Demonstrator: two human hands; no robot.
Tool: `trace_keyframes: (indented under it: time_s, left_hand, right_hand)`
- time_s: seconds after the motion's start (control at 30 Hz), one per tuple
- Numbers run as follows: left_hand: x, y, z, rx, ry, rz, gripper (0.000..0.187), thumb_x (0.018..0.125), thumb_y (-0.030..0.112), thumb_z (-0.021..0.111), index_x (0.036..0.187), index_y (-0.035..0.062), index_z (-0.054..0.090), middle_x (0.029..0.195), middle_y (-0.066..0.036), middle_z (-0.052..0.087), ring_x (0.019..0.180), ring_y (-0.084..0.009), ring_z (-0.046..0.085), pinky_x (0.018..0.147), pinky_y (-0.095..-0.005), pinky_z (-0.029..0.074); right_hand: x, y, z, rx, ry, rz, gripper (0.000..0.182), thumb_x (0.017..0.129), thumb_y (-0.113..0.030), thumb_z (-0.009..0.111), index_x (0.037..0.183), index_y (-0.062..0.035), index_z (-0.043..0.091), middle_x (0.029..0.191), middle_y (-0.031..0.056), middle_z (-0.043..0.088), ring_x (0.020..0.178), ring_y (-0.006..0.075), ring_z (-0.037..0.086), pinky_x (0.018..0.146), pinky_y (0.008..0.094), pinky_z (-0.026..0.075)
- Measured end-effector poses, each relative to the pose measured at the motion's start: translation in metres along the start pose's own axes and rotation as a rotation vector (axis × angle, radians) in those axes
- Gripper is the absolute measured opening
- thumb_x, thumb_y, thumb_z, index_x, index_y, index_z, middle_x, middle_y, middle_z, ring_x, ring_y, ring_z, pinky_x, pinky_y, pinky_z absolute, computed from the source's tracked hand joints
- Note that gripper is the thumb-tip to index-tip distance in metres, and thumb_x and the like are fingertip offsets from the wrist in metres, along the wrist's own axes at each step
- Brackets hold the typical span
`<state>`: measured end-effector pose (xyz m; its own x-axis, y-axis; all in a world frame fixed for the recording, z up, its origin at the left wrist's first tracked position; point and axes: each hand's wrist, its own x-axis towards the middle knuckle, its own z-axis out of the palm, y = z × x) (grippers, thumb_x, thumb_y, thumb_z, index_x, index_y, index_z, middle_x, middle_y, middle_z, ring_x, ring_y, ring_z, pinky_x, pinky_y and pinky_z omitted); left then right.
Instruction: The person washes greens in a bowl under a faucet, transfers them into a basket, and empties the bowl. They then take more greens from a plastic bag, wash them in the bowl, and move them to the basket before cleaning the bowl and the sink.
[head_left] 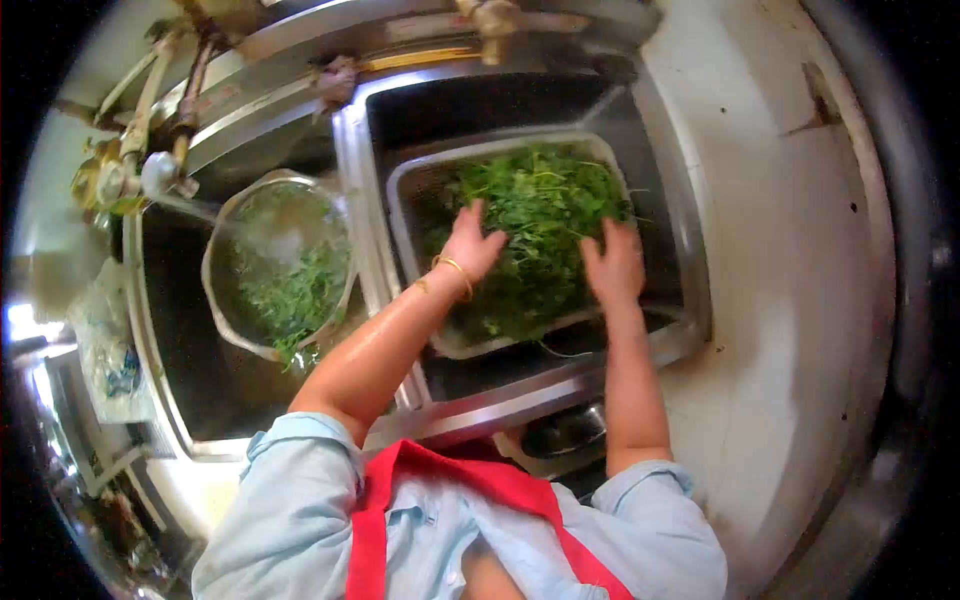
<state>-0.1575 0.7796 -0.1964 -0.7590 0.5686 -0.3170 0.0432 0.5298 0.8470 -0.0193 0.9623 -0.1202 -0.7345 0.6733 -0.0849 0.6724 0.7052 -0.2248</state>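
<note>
A heap of leafy green herbs (540,200) fills a rectangular mesh basket (402,200) in the right sink bowl. At the heap's left side is my left hand (472,245), with a gold bangle on the wrist, thumb and fingers apart and touching the leaves. My right hand (615,265) is against the right side of the same heap, its thumb also spread from the fingers. Both hands look open, though some fingertips are hidden or blurred among the leaves. More greens (300,295) float in a round basin (212,262) of water in the left bowl.
A metal divider (362,200) separates the two sink bowls. Over the left one, a tap (165,178) runs water into the basin. Another tap (492,25) stands behind the right bowl. A pale counter (770,300) lies to the right, and a clear plastic bag (108,350) sits at left.
</note>
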Motion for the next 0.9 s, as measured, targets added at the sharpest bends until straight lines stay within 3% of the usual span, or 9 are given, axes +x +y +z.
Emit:
trace_keyframes:
  time_s: [0.1,0.17,0.2,0.3,0.43,0.57,0.67,0.8,0.9]
  left_hand:
    - [-0.047,0.051,-0.048,0.502,-0.147,0.049,0.079,0.08,0.028,0.063,0.144,0.009,0.02,0.149,-0.026,0.013,0.132,-0.0413,0.03,0.105,-0.043,0.035]
    - [-0.054,0.061,-0.065,0.614,-0.202,0.166,0.071,0.08,0.027,0.064,0.14,0.0112,0.028,0.144,-0.022,0.03,0.107,-0.0366,0.057,0.085,-0.0426,0.05]
    - [-0.061,0.071,-0.08,0.582,-0.204,0.192,0.063,0.081,0.026,0.063,0.136,0.0135,0.035,0.131,-0.017,0.049,0.099,-0.033,0.061,0.081,-0.0429,0.051]
    - [-0.084,0.048,-0.128,0.239,0.151,0.551,0.04,0.083,0.026,0.061,0.12,0.0141,0.055,0.104,-0.009,0.064,0.085,-0.0276,0.065,0.073,-0.0404,0.053]
    - [-0.109,-0.04,-0.211,0.03,0.298,0.287,0.027,0.081,0.02,0.061,0.107,0.0107,0.064,0.09,-0.009,0.068,0.069,-0.0233,0.065,0.064,-0.0335,0.053]
    - [-0.143,-0.169,-0.274,0.571,-0.009,0.051,0.033,0.082,0.038,0.058,0.108,0.0187,0.064,0.114,-0.014,0.059,0.106,-0.0313,0.056,0.089,-0.042,0.045]
    - [-0.18,-0.241,-0.261,0.799,0.017,0.324,0.037,0.082,0.044,0.057,0.112,0.0223,0.062,0.117,-0.014,0.057,0.107,-0.0349,0.054,0.086,-0.0453,0.046]
    - [-0.185,-0.259,-0.264,0.728,-0.323,0.264,0.043,0.082,0.051,0.055,0.112,0.0199,0.058,0.11,-0.013,0.057,0.104,-0.0354,0.054,0.081,-0.046,0.046]
    - [-0.17,-0.262,-0.273,0.603,-0.493,0.188,0.04,0.083,0.051,0.055,0.098,0.0153,0.059,0.099,-0.011,0.058,0.095,-0.0324,0.057,0.077,-0.0437,0.047]
  right_hand:
    - [-0.001,-0.02,-0.002,0.212,0.413,-0.354,0.049,0.086,-0.028,0.054,0.129,-0.0076,0.049,0.139,0.0208,0.039,0.124,0.0397,0.038,0.103,0.0491,0.03]
    - [0.009,-0.024,0.02,-0.258,-0.178,-0.316,0.045,0.087,-0.031,0.05,0.127,-0.0097,0.054,0.14,0.0174,0.041,0.128,0.0331,0.038,0.107,0.0484,0.025]
    - [0.02,-0.014,0.034,-0.051,-0.293,-0.091,0.044,0.087,-0.035,0.049,0.123,-0.0103,0.058,0.136,0.0169,0.045,0.127,0.0291,0.041,0.106,0.0484,0.029]
    - [0.01,-0.067,-0.002,0.002,0.478,-0.345,0.02,0.084,-0.022,0.061,0.096,-0.0078,0.069,0.105,0.0126,0.065,0.104,0.0321,0.056,0.092,0.0448,0.042]
    - [-0.014,-0.222,-0.05,0.53,0.367,-0.902,0.008,0.086,-0.013,0.06,0.087,-0.0083,0.067,0.112,0.0103,0.061,0.104,0.029,0.055,0.092,0.0403,0.041]
    - [-0.055,-0.445,-0.091,0.386,0.61,-1.503,0.034,0.073,-0.011,0.067,0.105,-0.0233,0.064,0.116,0.0068,0.06,0.106,0.0284,0.055,0.086,0.037,0.047]
    - [-0.048,-0.533,-0.113,-0.255,0.391,-1.728,0.021,0.088,-0.019,0.055,0.099,-0.0006,0.059,0.097,0.0193,0.062,0.081,0.0274,0.065,0.067,0.0377,0.053]
    - [-0.066,-0.609,-0.099,-0.703,-0.119,-1.259,0.031,0.087,-0.028,0.058,0.107,-0.0046,0.057,0.104,0.0183,0.063,0.079,0.0295,0.066,0.066,0.038,0.053]
    - [-0.065,-0.612,-0.103,-0.512,-0.27,-0.951,0.035,0.082,-0.029,0.062,0.109,-0.008,0.056,0.109,0.0146,0.061,0.09,0.0282,0.063,0.072,0.0374,0.051]
